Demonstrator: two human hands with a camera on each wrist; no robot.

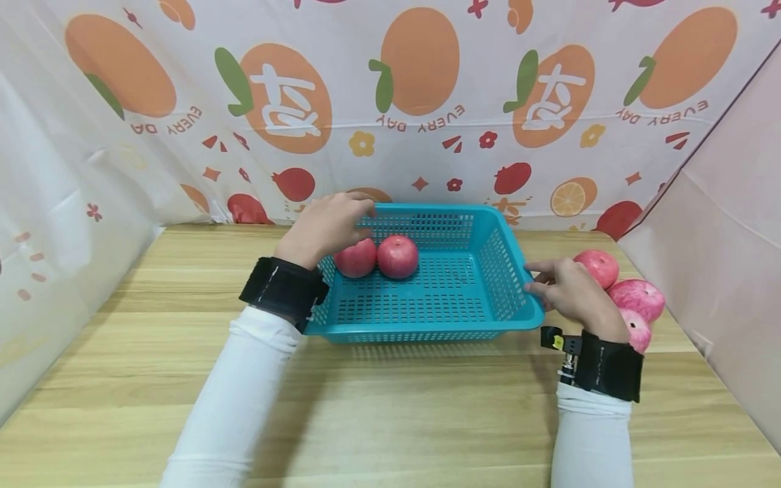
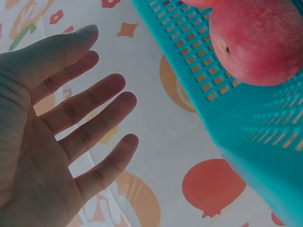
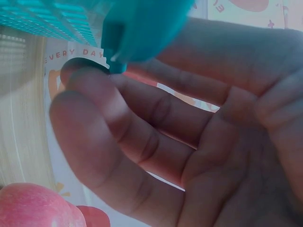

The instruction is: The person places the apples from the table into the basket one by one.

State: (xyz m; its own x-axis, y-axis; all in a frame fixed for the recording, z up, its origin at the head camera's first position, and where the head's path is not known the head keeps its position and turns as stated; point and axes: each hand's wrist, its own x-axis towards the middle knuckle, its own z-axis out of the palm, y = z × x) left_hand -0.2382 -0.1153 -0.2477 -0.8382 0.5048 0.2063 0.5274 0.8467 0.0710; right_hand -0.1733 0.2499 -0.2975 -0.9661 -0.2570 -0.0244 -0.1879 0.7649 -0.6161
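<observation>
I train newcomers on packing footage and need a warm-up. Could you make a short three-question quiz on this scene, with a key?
1. How many apples lie in the basket, and how many are in view on the table?
2. True or false: the right hand holds the basket at its right end.
3. In the left wrist view, how does the left hand look?
a) curled round an apple
b) spread, holding nothing
c) gripping the basket

Key: 1. Two in the basket, three on the table. 2. True. 3. b
</observation>
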